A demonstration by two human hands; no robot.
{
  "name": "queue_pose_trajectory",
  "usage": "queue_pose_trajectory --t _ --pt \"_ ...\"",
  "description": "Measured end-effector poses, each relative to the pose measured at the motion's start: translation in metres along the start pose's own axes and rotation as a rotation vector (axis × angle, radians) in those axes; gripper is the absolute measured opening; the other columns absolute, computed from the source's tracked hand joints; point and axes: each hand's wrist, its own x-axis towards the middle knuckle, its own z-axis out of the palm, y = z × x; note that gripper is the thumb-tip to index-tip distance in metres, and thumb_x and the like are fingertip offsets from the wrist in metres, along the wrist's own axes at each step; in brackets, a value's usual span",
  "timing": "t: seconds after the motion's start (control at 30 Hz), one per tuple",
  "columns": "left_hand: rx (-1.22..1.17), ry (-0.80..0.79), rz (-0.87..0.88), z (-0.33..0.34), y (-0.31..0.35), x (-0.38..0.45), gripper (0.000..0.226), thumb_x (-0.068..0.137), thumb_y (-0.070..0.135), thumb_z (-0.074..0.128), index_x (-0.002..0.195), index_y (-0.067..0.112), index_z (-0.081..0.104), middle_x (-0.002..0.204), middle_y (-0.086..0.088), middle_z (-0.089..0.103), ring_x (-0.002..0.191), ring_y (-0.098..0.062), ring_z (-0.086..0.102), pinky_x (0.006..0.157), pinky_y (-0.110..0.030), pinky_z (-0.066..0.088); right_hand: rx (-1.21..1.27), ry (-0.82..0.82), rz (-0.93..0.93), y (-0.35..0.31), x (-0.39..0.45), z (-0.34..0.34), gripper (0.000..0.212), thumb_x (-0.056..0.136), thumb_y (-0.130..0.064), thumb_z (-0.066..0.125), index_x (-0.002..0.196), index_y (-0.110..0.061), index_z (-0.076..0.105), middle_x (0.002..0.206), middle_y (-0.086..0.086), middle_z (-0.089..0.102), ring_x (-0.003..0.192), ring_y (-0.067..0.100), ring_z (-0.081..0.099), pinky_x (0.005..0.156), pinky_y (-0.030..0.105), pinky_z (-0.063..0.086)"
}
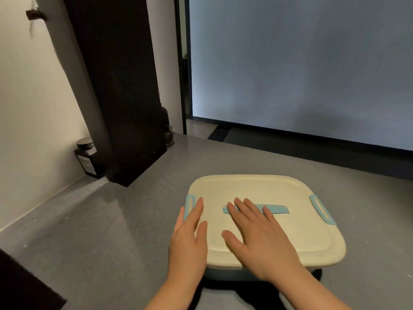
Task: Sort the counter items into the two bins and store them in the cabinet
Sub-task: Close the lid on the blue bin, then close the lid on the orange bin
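Bin (290, 220) with a cream lid sits on the grey counter (100, 220), near you and right of centre. You see almost only the lid; the body shows as a thin pale strip under the near edge, and what it contains is hidden. A light blue latch (321, 209) lies on the right edge of the lid. A matching latch (189, 205) on the left edge is partly covered by your left hand (188, 238). A light blue handle (277, 209) lies flat in the lid's centre, its left part covered by the fingers of your right hand (261, 238).

Both hands lie flat with fingers straight, apart from each other. The right hand rests on the lid top. The left hand lies at the lid's left edge; whether it presses the lid cannot be told. Both forearms are cut off at the bottom edge.

A dark jar (88, 158) stands far left against the wall, partly hidden behind a black post (116, 86). Its label carries print too small to read. A second dark object (168, 133) beyond the post is too dim to identify.
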Motion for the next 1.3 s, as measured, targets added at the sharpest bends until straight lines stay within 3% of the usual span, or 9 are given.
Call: queue_pose_trajectory --t 0.27,0.43,0.53,0.63,0.73,0.83,0.93,1.07,1.3 --pt "-0.034 0.006 0.015 0.0 -0.001 0.052 0.034 0.1 0.019 0.04 0.127 0.027 0.058 0.141 0.01 0.05 0.135 -0.013 0.039 0.111 -0.034 0.033 -0.01 0.164 0.122 -0.015 0.029 0.009 0.062 0.092 -0.043 0.027 0.147 -0.015 0.034 0.155 0.003 0.031 0.145 0.02 0.019 0.119 0.043 0.012" --pt "0.428 -0.06 0.202 0.009 0.015 0.074 0.035 0.099 0.021 0.039 0.13 0.02 0.056 0.144 0.0 0.046 0.134 -0.024 0.038 0.114 -0.044 0.026 0.155 0.407 -0.022 -0.008 0.034 -0.005 0.025 0.083 -0.016 0.051 0.099 -0.01 0.068 0.108 0.004 0.069 0.112 0.022 0.06 0.106 0.041 0.04" --pt "0.582 -0.139 0.413 0.036 0.02 0.043 0.037 0.098 0.031 0.037 0.126 0.025 0.061 0.146 0.002 0.045 0.138 -0.018 0.034 0.114 -0.042 0.02 0.036 0.614 -0.035 0.029 -0.01 0.011 0.031 0.083 -0.018 0.053 0.109 -0.019 0.068 0.123 -0.004 0.065 0.122 0.013 0.055 0.118 0.044 0.02" --pt "0.481 -0.278 0.573 0.077 0.032 -0.008 0.058 0.093 0.049 0.019 0.118 0.026 0.066 0.139 0.007 0.053 0.133 -0.009 0.038 0.106 -0.042 0.024 0.018 0.501 0.131 0.066 -0.069 0.027 0.046 0.087 -0.035 0.049 0.132 -0.03 0.054 0.143 -0.009 0.05 0.132 0.012 0.046 0.115 0.038 0.024" --pt "0.353 -0.355 0.667 0.107 0.049 -0.038 0.057 0.092 0.055 0.004 0.127 0.035 0.044 0.151 0.035 0.009 0.137 0.014 0.003 0.112 -0.039 0.011 -0.006 0.314 0.195 0.083 -0.095 0.017 0.052 0.089 -0.048 0.04 0.14 -0.041 0.041 0.151 -0.016 0.036 0.141 0.004 0.031 0.114 0.03 0.031" --pt "0.234 -0.416 0.751 0.133 0.076 -0.052 0.049 0.09 0.06 0.003 0.137 0.058 0.017 0.145 0.047 -0.006 0.13 0.021 0.001 0.112 -0.04 0.01 0.154 0.411 0.36 0.109 -0.122 -0.003 0.048 0.091 -0.045 0.04 0.14 -0.046 0.04 0.151 -0.026 0.024 0.141 -0.006 0.021 0.116 0.017 0.012" --pt "0.207 -0.496 0.729 0.165 0.102 -0.067 0.052 0.084 0.067 0.007 0.12 0.046 0.038 0.138 0.053 -0.008 0.129 0.025 -0.007 0.111 -0.028 0.004 0.261 0.581 0.588 0.158 -0.169 -0.008 0.056 0.095 -0.032 0.046 0.145 -0.044 0.024 0.144 -0.039 0.008 0.14 -0.013 0.005 0.11 0.007 -0.005" --pt "0.205 -0.575 0.694 0.231 0.127 -0.096 0.071 0.063 0.062 0.031 0.128 0.041 0.05 0.145 0.035 0.028 0.137 0.008 0.026 0.111 -0.031 0.017 0.532 0.768 0.908 0.209 -0.241 -0.03 0.045 0.094 -0.021 0.054 0.127 -0.05 0.042 0.136 -0.032 0.036 0.128 -0.01 0.032 0.097 0.003 0.022" --pt "-0.195 -0.949 0.196 0.335 0.207 -0.154 0.072 0.086 0.035 0.065 0.146 0.025 0.027 0.151 0.003 0.029 0.137 -0.016 0.031 0.112 -0.035 0.026 0.711 0.869 1.164 0.285 -0.326 -0.056 0.038 0.092 -0.012 0.056 0.121 -0.037 0.056 0.127 -0.009 0.056 0.115 0.003 0.047 0.093 0.022 0.034"
